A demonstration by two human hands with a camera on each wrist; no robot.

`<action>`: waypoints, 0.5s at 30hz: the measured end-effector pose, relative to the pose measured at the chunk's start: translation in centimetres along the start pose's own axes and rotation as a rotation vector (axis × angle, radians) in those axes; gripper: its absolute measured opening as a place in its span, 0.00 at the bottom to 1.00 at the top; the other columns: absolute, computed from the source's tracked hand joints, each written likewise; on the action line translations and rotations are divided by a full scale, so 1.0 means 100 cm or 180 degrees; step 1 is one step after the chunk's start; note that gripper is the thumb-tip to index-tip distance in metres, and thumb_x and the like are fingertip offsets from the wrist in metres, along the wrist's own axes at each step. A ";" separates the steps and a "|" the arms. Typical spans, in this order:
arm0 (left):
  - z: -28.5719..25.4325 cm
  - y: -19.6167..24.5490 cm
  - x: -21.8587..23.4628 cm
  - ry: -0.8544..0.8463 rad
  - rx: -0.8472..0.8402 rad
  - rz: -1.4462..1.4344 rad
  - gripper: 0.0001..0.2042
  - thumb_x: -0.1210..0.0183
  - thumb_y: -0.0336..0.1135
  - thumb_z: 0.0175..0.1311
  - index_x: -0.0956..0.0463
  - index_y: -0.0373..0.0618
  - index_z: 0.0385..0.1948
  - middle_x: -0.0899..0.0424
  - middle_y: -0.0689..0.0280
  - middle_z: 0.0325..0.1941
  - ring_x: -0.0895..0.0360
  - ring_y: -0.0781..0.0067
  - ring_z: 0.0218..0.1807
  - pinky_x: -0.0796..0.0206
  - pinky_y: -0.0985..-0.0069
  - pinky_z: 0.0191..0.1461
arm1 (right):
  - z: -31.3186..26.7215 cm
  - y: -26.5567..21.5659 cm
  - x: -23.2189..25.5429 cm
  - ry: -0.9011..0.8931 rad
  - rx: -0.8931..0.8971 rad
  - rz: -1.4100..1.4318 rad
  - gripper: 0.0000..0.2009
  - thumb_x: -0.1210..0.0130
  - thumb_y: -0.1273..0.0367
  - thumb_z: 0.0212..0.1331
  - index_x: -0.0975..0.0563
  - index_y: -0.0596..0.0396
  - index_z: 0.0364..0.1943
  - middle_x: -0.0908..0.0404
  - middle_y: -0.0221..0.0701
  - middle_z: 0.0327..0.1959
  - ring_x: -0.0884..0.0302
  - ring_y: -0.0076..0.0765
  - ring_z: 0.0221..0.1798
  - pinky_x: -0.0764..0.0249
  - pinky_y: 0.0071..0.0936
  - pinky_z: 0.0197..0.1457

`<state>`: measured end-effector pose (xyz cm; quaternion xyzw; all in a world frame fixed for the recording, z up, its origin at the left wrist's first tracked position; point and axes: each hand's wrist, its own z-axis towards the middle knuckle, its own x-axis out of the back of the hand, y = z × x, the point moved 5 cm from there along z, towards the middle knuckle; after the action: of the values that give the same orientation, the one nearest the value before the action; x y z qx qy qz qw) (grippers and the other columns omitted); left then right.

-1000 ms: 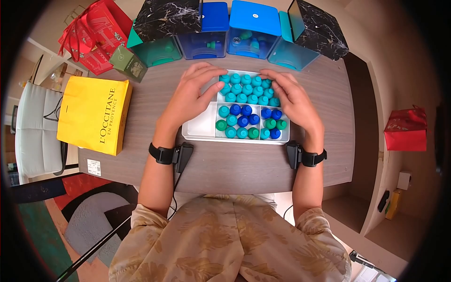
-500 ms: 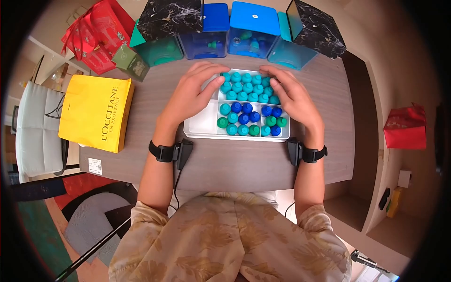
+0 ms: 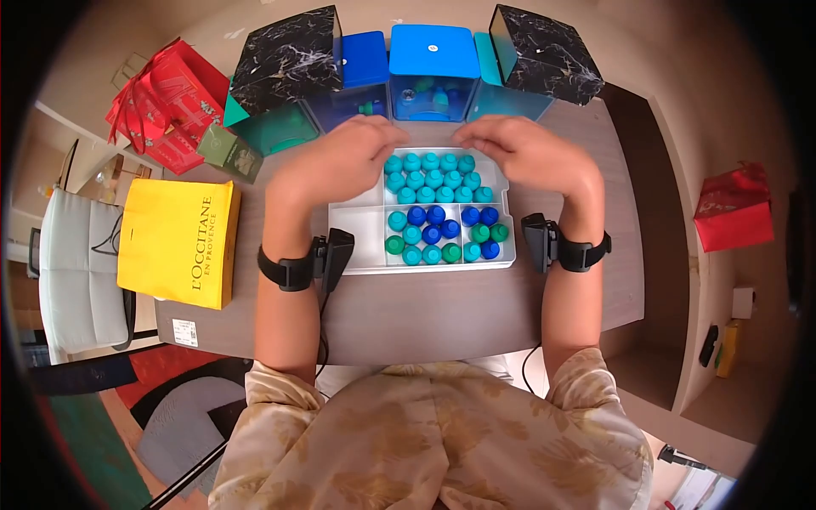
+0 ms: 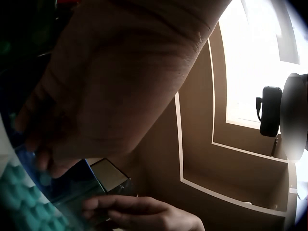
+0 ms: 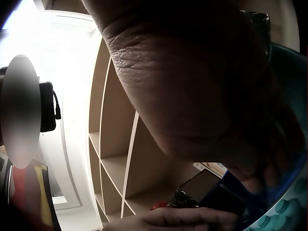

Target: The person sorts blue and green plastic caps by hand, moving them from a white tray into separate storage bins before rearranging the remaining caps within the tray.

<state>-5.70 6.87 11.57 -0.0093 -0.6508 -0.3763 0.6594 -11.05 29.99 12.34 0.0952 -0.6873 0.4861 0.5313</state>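
A white compartment tray (image 3: 357, 242) lies on the table in front of me. Its far section holds rows of teal bottle-shaped pieces (image 3: 433, 178). Two nearer compartments hold a mix of teal, blue pieces (image 3: 432, 233) and green pieces (image 3: 394, 245). Over the tray's far left corner is my left hand (image 3: 336, 161), wrist bent, fingers loosely bent inward and holding nothing. My right hand (image 3: 535, 157) mirrors it at the far right corner, also holding nothing. Between the two sets of fingertips runs a gap just past the far rim. Both wrist views show teal pieces (image 4: 21, 204) below the hands.
Behind the tray stand a blue-lidded bin (image 3: 433, 47), a dark blue bin (image 3: 365, 64) and teal bins under black marbled boxes (image 3: 289, 64). At left are a yellow bag (image 3: 174, 242), a small green box (image 3: 231, 151) and a red bag (image 3: 161, 110). Another red bag (image 3: 735, 208) is far right.
Both hands have lifted off the tray's far corners; the wrists bend more and the elbows spread outward. The head view has tilted, so the tray and bins appear lower. The pieces keep their arrangement.
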 end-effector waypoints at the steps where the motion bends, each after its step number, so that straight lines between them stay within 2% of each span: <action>1: 0.003 0.005 -0.003 -0.0081 0.0062 -0.0076 0.15 0.46 0.32 0.75 0.17 0.39 0.56 0.15 0.51 0.56 0.21 0.46 0.61 0.30 0.58 0.68 | 0.003 -0.002 -0.003 -0.0048 0.0018 0.0007 0.13 0.48 0.75 0.74 0.17 0.62 0.55 0.14 0.45 0.56 0.16 0.53 0.57 0.21 0.39 0.61; 2: 0.006 0.008 -0.006 -0.0157 0.0133 -0.0153 0.15 0.46 0.33 0.75 0.16 0.39 0.55 0.15 0.50 0.56 0.22 0.46 0.62 0.31 0.58 0.69 | 0.006 -0.002 -0.007 -0.0106 0.0043 0.0013 0.13 0.48 0.76 0.73 0.17 0.63 0.55 0.14 0.46 0.56 0.16 0.54 0.56 0.21 0.39 0.60; 5: 0.012 0.010 -0.015 -0.0196 0.0248 -0.0086 0.15 0.46 0.29 0.71 0.15 0.39 0.54 0.15 0.51 0.55 0.22 0.47 0.60 0.31 0.58 0.69 | 0.013 0.001 -0.015 -0.0182 0.0051 0.0055 0.14 0.48 0.78 0.70 0.17 0.62 0.56 0.14 0.45 0.56 0.17 0.55 0.56 0.21 0.41 0.60; 8: 0.018 0.007 -0.027 -0.0345 -0.0006 -0.0026 0.18 0.47 0.23 0.70 0.18 0.41 0.59 0.16 0.54 0.57 0.24 0.47 0.63 0.32 0.58 0.70 | 0.013 -0.003 -0.019 -0.0232 0.0011 0.0024 0.15 0.48 0.78 0.69 0.17 0.61 0.56 0.15 0.44 0.56 0.18 0.56 0.57 0.22 0.42 0.61; 15: 0.019 0.007 -0.038 -0.0167 -0.0065 -0.0217 0.20 0.47 0.21 0.67 0.19 0.41 0.60 0.17 0.53 0.54 0.23 0.45 0.61 0.31 0.57 0.67 | 0.014 -0.001 -0.024 -0.0213 -0.0020 -0.0112 0.16 0.49 0.79 0.66 0.17 0.62 0.55 0.15 0.45 0.55 0.20 0.57 0.59 0.24 0.43 0.63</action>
<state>-6.51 10.18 8.86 -0.0037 -0.6639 -0.4049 0.6287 -10.90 27.94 10.42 0.1219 -0.7044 0.4711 0.5167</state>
